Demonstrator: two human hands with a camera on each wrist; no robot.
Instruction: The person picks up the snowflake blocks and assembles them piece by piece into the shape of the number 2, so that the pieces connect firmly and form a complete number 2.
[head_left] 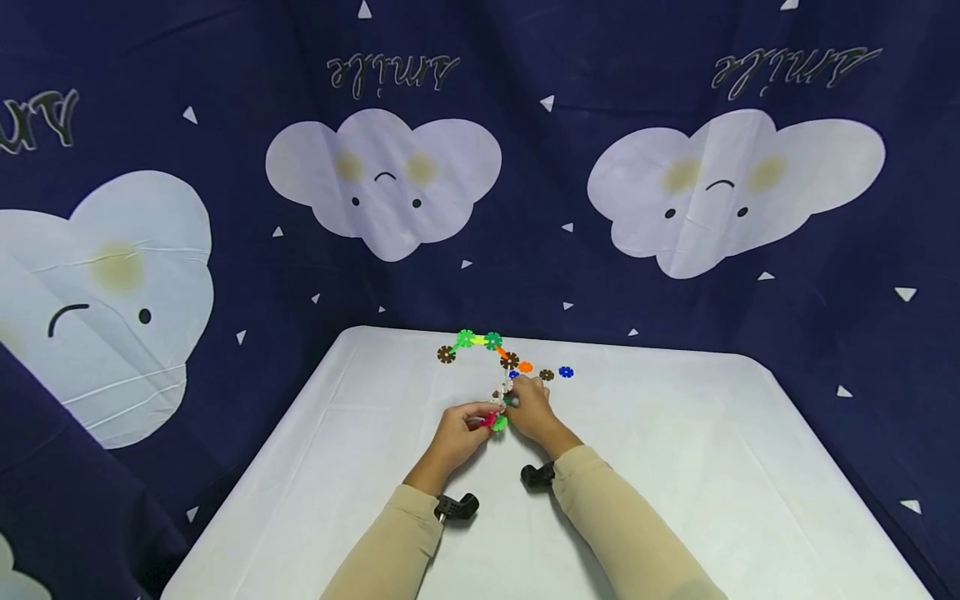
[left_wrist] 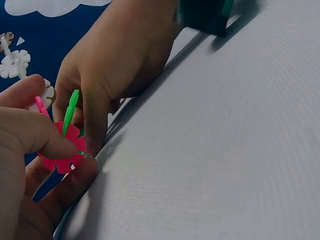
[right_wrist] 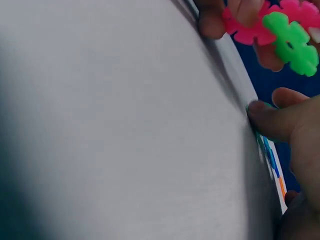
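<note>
My left hand (head_left: pixel 455 435) pinches a pink snowflake building disc (left_wrist: pixel 61 165) between thumb and fingers. A bright green disc (right_wrist: pixel 295 45) is slotted into it, and a second pink disc (right_wrist: pixel 300 11) sits beside them. These join the near end of a curved chain, with white discs (left_wrist: pixel 15 64) just beyond. Close by on the right, my right hand (head_left: pixel 534 410) pinches a dark green disc (right_wrist: pixel 266 106) low at the table surface; its fingers hide most of it. Whether that disc touches the chain cannot be seen.
The chain curves away through a brown disc (head_left: pixel 510 361), a teal disc (head_left: pixel 492 341) and a light green disc (head_left: pixel 466 337) to another brown one. Loose orange (head_left: pixel 525 367), brown (head_left: pixel 547 375) and blue (head_left: pixel 566 372) discs lie beyond my right hand on the white table (head_left: pixel 675 467).
</note>
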